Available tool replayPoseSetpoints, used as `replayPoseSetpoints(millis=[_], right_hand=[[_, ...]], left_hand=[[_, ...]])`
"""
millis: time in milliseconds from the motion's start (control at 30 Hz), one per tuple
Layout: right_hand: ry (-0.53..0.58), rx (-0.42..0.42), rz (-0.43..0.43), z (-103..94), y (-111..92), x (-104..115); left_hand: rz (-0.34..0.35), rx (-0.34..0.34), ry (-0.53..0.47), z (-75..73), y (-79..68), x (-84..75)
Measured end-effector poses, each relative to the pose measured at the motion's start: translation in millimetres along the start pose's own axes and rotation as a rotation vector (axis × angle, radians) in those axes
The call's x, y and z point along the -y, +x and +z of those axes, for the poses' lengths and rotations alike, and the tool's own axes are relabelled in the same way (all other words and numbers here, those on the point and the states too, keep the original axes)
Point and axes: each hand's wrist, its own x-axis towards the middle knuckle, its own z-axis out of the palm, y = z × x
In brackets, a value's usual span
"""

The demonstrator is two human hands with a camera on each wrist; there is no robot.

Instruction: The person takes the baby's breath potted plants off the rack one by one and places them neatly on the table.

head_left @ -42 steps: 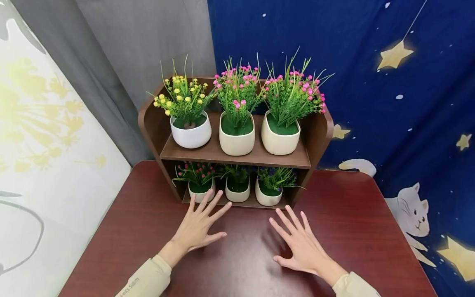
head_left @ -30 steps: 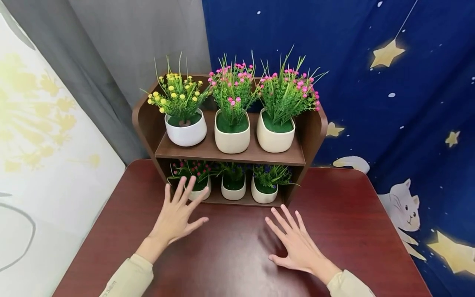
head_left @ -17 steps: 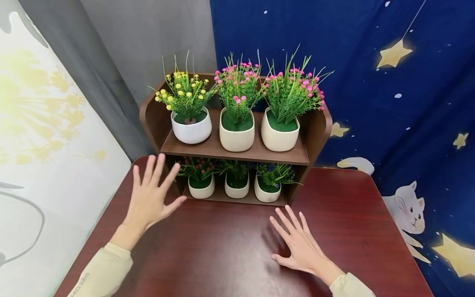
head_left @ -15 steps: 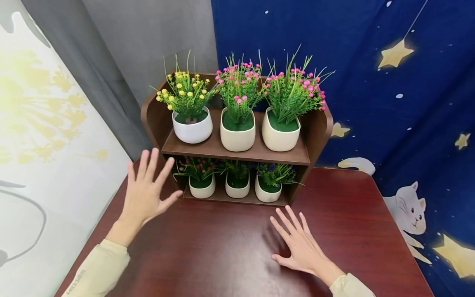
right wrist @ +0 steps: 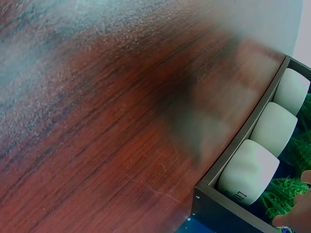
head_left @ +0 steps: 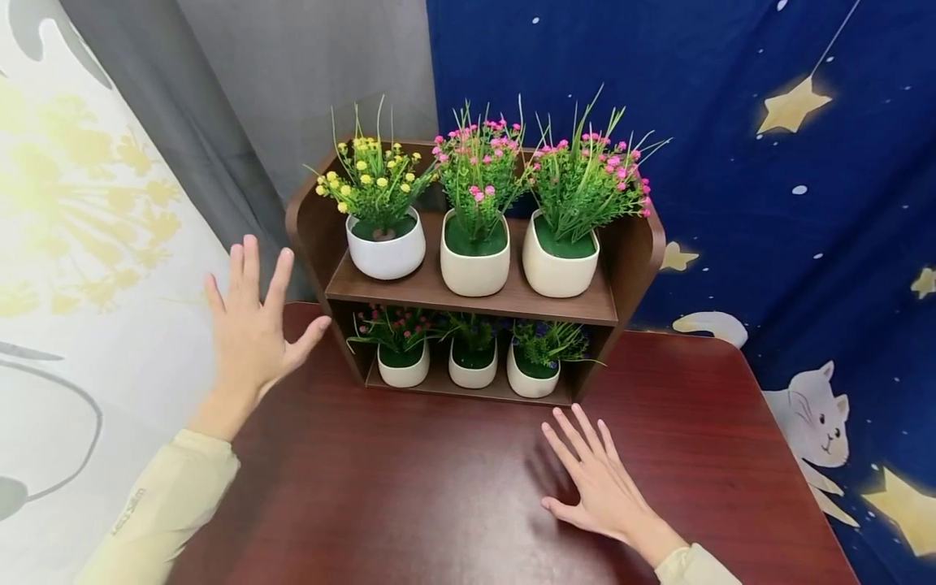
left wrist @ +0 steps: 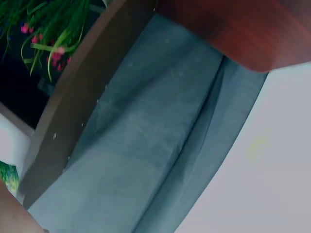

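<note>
My left hand [head_left: 252,337] is raised with spread fingers to the left of a brown two-tier shelf [head_left: 468,302], apart from it and holding nothing. In front of the shelf's lower right corner, my right hand [head_left: 595,487] hovers low over the table, fingers spread. The upper tier bears a white pot [head_left: 387,256] of yellow flowers and two cream pots with pink flowers, the middle pot [head_left: 475,272] and the right pot [head_left: 560,272]. Below them stand three smaller potted plants: a red-flowered one [head_left: 404,370], a middle one [head_left: 473,370] and a blue-purple-flowered one [head_left: 532,380].
The shelf stands on a dark red wooden table [head_left: 409,487] near its back edge. Behind hang a grey curtain [head_left: 307,73] and a blue star-patterned curtain [head_left: 731,203]. A pale patterned surface [head_left: 80,268] lies along the left side.
My left hand has moved left and up, from in front of the lower red-flowered pot to beside the shelf. My right hand stays nearly in place. The pots have not moved on the shelf.
</note>
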Motion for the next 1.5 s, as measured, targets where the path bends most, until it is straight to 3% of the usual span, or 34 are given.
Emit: replayPoseSetpoints(millis=[233, 333, 433, 600, 700, 833, 1033, 1300, 1500], right_hand=[[0.007, 0.008, -0.002, 0.3, -1, 1], [0.006, 0.005, 0.002, -0.1, -2, 0], [0.008, 0.006, 0.009, -0.3, -4, 0], [0.014, 0.004, 0.013, 0.5, -5, 0], [0.009, -0.003, 0.019, 0.5, -7, 0], [0.015, -0.008, 0.035, -0.8, -10, -1], [0.015, -0.013, 0.048, -2.0, -13, -1], [0.011, -0.014, 0.033, -0.3, -14, 3], [0.016, -0.02, 0.038, -1.1, -5, 6]], left_hand=[[-0.059, -0.034, 0.004, -2.8, 23.7, 5.4], [-0.078, -0.014, -0.016, -1.1, 35.8, 5.2], [-0.13, 0.05, -0.048, -0.1, 47.3, 5.9], [-0.274, 0.21, -0.111, 2.4, 62.1, 8.0], [-0.333, 0.247, -0.164, 8.4, 68.8, 8.9], [-0.363, 0.203, -0.269, 17.8, 74.8, 10.3], [-0.334, 0.134, -0.369, 27.1, 76.2, 11.6], [-0.286, 0.034, -0.319, 36.9, 73.1, 12.9], [-0.254, 0.014, -0.302, 19.9, 81.2, -6.3]])
